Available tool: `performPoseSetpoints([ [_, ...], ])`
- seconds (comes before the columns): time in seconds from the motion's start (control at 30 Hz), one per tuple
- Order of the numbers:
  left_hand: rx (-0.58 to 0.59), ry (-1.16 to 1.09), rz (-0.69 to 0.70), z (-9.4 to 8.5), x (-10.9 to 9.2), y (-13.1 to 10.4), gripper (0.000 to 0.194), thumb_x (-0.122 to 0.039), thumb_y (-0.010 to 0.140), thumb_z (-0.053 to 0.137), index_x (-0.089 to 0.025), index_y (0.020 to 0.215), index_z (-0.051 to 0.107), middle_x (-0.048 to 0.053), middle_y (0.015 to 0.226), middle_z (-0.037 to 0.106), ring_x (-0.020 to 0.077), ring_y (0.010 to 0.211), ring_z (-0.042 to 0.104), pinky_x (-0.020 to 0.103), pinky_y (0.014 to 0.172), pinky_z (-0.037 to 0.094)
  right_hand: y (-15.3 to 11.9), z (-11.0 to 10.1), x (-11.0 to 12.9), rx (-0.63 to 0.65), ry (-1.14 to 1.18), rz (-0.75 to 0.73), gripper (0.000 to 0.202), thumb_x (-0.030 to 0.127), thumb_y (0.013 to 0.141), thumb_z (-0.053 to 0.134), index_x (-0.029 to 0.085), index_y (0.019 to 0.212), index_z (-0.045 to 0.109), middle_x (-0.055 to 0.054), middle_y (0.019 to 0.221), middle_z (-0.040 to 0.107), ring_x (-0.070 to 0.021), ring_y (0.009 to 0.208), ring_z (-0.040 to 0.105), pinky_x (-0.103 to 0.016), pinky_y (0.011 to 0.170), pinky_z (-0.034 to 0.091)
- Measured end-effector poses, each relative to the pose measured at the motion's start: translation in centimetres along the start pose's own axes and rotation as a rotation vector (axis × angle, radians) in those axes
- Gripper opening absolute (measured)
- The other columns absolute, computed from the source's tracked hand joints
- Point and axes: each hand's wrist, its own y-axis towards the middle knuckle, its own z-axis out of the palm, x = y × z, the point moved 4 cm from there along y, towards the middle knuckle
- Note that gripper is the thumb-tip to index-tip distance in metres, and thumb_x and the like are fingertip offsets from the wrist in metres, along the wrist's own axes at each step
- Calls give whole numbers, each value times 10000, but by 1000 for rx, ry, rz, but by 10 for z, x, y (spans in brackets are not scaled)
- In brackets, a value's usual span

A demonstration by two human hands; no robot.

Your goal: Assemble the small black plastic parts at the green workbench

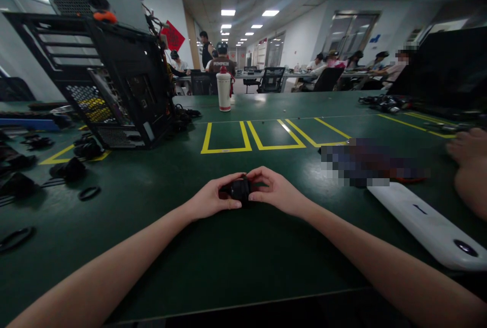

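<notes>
A small black object (pixel 239 190) is between my two hands, just above or on the green table (pixel 243 252) near the middle of the view. My left hand (pixel 210 198) is wrapped round its left side, thumb below and fingers above. My right hand (pixel 274 192) pinches it from the right, with fingertips and thumb at its edge. Its finer details are too dark to make out.
An open black computer case (pixel 125 79) stands at the left, near black parts (pixel 68 169) and a black ring (pixel 89 193). A white cup (pixel 224 92) stands further back. At right lie a long white object (pixel 426 221) and another person's hand (pixel 472 165).
</notes>
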Motion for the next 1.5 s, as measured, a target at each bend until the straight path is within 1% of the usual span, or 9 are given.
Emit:
performPoseSetpoints([
  [0.2,36,89,17,5,-5,-3,708,-254,674,681,-259,1289,331,53,1301,438,219,1169,442,402,984,356,-3,4,4,46,-42,-3,351,230,679,662,225,983,485,-17,1010,538,-151,784,604,-340,692,520],
  [0.3,-46,302,20,5,-5,-4,778,-346,638,703,-274,1299,299,66,1281,440,253,1134,446,440,950,363,-3,5,5,20,-39,-38,342,199,671,665,227,970,500,-18,1027,525,-162,870,590,-347,755,514],
  [0.4,-117,471,57,6,-5,-3,731,-408,656,673,-275,1282,319,69,1213,473,264,1077,451,451,910,374,-2,7,2,14,-17,-69,360,164,663,665,222,979,503,-22,1045,516,-165,936,568,-363,822,492],
  [0.63,-181,606,134,8,-9,-1,691,-397,726,606,-238,1304,261,91,1137,441,244,1014,407,418,880,389,1,4,1,-14,8,-92,425,119,654,663,205,1032,489,-36,1072,509,-173,1042,516,-384,920,438],
  [0.8,-292,709,136,6,-7,-3,703,-427,667,651,-233,1255,318,114,1136,369,292,1091,344,483,918,339,1,5,3,-14,13,-123,421,140,653,667,220,1030,498,-30,1078,510,-175,1025,525,-388,899,451],
  [0.9,-261,710,168,7,-9,-4,685,-403,698,629,-258,1261,267,111,1224,356,296,1133,354,483,937,318,0,6,4,2,10,-113,433,149,669,653,242,1061,493,-25,1092,506,-167,968,554,-375,856,474],
  [1.03,-184,693,139,9,-13,-4,674,-409,732,592,-259,1267,211,96,1216,415,269,1033,468,444,875,380,-2,8,5,54,63,-85,441,157,688,638,252,1083,467,-27,1089,507,-157,909,581,-346,791,503],
  [1.27,-204,727,177,9,-13,-3,659,-402,716,609,-219,1232,243,103,1183,422,259,1040,467,419,865,389,-2,7,7,5,6,-113,373,172,690,646,234,1024,491,-23,1069,507,-169,965,550,-361,838,475],
  [1.5,-212,785,209,10,-16,-5,658,-384,701,613,-183,1215,256,114,1159,433,261,1023,470,415,859,387,-2,7,6,56,30,-42,396,210,684,657,235,1023,454,-21,1045,498,-141,810,585,-362,753,507],
])
